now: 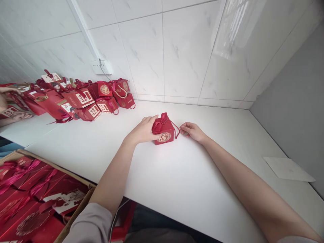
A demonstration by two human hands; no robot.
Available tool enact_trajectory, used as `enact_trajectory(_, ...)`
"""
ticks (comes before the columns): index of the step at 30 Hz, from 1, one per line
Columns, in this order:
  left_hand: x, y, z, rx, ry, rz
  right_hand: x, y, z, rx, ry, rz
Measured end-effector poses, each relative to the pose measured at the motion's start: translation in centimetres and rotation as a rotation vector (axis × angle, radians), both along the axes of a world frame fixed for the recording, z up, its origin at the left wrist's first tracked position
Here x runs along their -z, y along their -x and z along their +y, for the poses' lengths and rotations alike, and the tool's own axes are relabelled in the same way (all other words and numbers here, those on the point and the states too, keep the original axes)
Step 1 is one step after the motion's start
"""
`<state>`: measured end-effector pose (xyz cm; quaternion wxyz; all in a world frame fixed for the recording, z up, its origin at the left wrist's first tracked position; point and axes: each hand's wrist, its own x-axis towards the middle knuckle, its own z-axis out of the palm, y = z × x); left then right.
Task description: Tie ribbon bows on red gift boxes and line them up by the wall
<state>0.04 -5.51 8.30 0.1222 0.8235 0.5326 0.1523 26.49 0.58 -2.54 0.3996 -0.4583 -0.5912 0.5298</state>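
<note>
A small red gift box (165, 134) with gold lettering stands on the white table, a dark red ribbon bow (162, 123) tied on its top. My left hand (143, 131) grips the box from its left side, thumb across the front and fingers behind the top edge. From the box's right side a red cord handle (177, 131) sticks out in a loop. My right hand (191, 131) is closed in a pinch at the outer edge of that loop; the fingertips partly hide how much cord is between them.
Many red gift boxes (86, 98) are heaped along the wall at the left, where another person's hand (21, 116) rests. An open carton (76, 202) of red boxes stands at the lower left. A white sheet (287, 168) lies at the right. A socket strip (101, 67) is on the tiled wall.
</note>
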Motion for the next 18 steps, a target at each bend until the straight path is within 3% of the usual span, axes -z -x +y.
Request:
enact_trajectory(5,-3.7,-2.7,-1.9,-0.011,0.093,0.237,0.4,-0.4,-0.5,-0.011,-0.009,-0.015)
enact_trajectory(8,-7.3,-3.0,-3.1,0.029,0.178,0.311,0.5,-0.7,-0.8,-0.022,-0.003,-0.009)
enact_trajectory(11,-11.4,-2.2,-5.4,-0.022,0.163,0.346,0.7,-1.0,-1.0,-0.033,0.006,-0.004)
enact_trajectory(15,-15.9,1.9,-10.7,-0.229,0.176,0.465,0.9,-1.5,-1.3,-0.036,0.012,-0.012)
enact_trajectory(18,-17.6,8.8,-15.9,-0.313,0.2,0.598,0.8,-1.7,-1.5,-0.033,0.017,-0.027)
